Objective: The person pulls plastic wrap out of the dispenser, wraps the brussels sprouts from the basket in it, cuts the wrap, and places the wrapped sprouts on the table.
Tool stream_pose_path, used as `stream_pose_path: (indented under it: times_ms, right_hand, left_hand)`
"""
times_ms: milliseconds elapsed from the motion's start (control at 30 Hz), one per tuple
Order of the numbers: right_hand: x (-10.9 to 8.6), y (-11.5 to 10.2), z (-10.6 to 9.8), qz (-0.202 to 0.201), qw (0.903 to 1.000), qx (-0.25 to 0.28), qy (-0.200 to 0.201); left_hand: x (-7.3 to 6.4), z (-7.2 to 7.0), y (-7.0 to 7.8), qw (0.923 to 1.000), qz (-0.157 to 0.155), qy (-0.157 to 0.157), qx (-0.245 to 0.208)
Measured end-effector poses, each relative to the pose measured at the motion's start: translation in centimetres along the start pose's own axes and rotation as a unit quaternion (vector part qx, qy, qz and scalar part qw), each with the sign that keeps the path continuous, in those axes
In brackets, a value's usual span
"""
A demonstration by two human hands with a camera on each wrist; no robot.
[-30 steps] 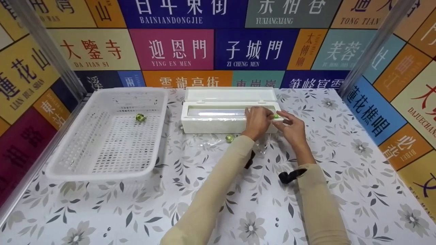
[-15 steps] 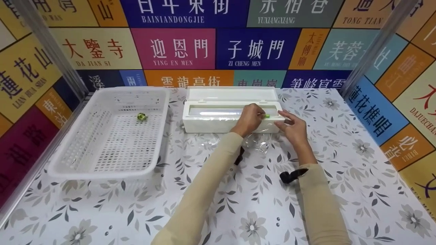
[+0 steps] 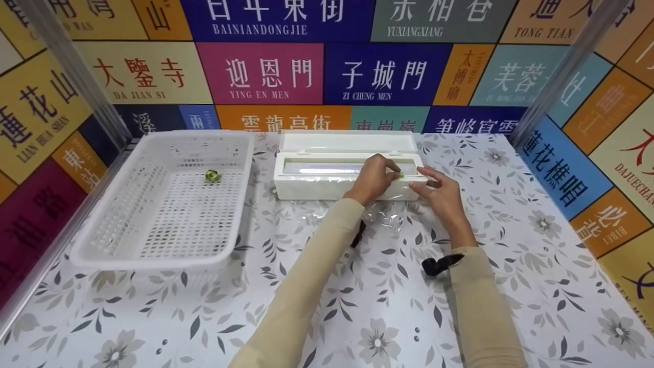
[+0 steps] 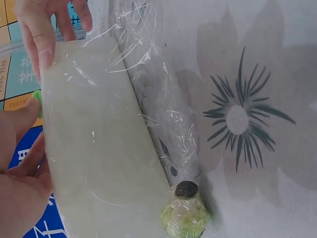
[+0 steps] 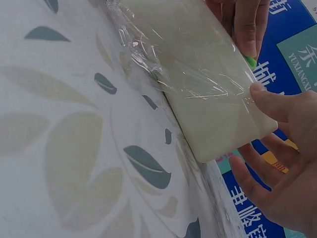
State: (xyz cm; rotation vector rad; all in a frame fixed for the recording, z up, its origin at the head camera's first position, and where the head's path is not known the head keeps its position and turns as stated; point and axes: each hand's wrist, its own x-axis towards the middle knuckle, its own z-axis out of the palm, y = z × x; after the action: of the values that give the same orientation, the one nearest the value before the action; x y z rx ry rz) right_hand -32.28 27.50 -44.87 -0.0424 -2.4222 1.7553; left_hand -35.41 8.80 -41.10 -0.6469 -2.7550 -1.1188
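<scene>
A white cling film dispenser (image 3: 311,189) stands at the back of the table with its lid (image 3: 347,141) raised and the film roll (image 3: 319,168) showing inside. Clear film (image 4: 148,94) hangs down the front onto the tablecloth. My left hand (image 3: 374,180) pinches the small green slide cutter (image 3: 401,175) on the dispenser's front edge. With thumb and fingers, my right hand (image 3: 443,198) holds the dispenser's right end. In the left wrist view a small green vegetable (image 4: 184,218) with a dark cut stem lies under the film; my left arm hides it in the head view.
To the left sits a white perforated plastic basket (image 3: 232,225), with another small green vegetable (image 3: 212,176) in it. The floral tablecloth (image 3: 378,286) spreads in front. Printed panels (image 3: 258,74) close off the back and sides.
My left hand has moved left along the dispenser's front edge with the green slide cutter, away from my right hand. My left arm now covers the vegetable in front. The right hand stays in place.
</scene>
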Motion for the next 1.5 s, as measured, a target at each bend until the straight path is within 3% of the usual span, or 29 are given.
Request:
stream_pose_path:
  times_ms: [267, 367, 1033, 1367, 1500]
  right_hand:
    - [0.3, 0.7, 0.5, -0.016, 0.9995, -0.006, 0.025]
    - [0.4, 0.8, 0.5, -0.022, 0.9993, -0.009, 0.028]
    - [0.3, -0.2, 1.1, -0.029, 0.9956, -0.073, 0.050]
    - [0.5, 0.1, 1.1, -0.045, 0.9895, -0.105, 0.089]
    - [0.5, 0.2, 1.4, -0.046, 0.9882, -0.110, 0.096]
  left_hand:
    - [-0.6, 0.0, 0.1, 0.9945, -0.008, 0.024, 0.102]
    - [-0.7, -0.3, 0.0, 0.9923, -0.011, 0.026, 0.120]
    - [-1.6, -1.6, -1.4, 0.9938, -0.006, 0.026, 0.108]
    - [-2.9, -4.0, -4.5, 0.9958, -0.018, 0.039, 0.080]
    - [-3.5, -5.0, -5.3, 0.9965, -0.009, 0.044, 0.071]
